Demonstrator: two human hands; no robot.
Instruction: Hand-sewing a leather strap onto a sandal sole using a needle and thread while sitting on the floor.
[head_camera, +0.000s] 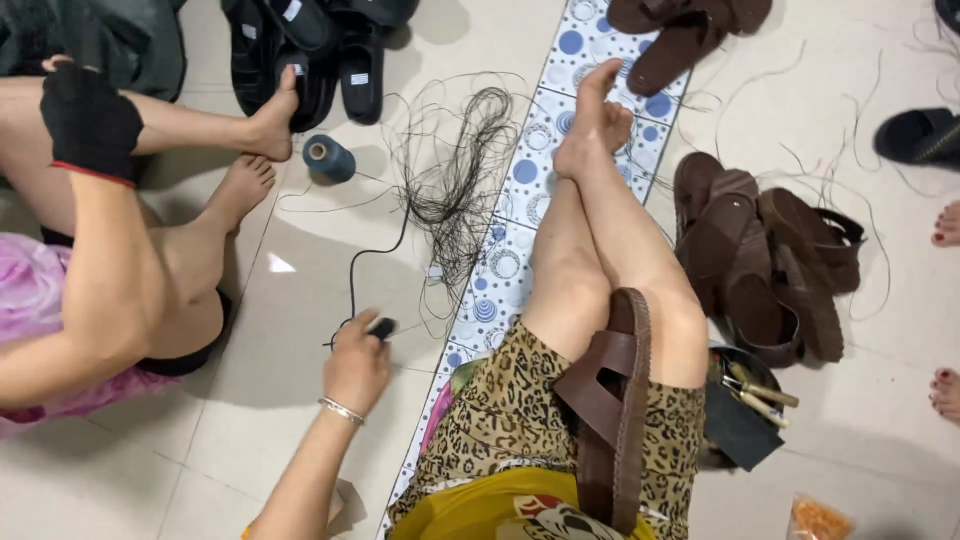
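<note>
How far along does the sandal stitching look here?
Done, apparently: a pile of brown sandals lies on the floor. In hand: one brown sandal rests on the lap, and the left hand pinches a small black object by the black thread. Left: the spool and black sandals lie untouched. The right hand is out of view.

The person's left hand (357, 362) reached forward and down from a bare forearm that rose from the lower edge of view, the wrist held fairly straight and turned slightly inward. The fingers (352, 328) were curled and drawn together, with the thumb pressed toward the fingertips in a closed pinch just ahead of the knuckles. The right hand and arm did not show in the head view.
</note>
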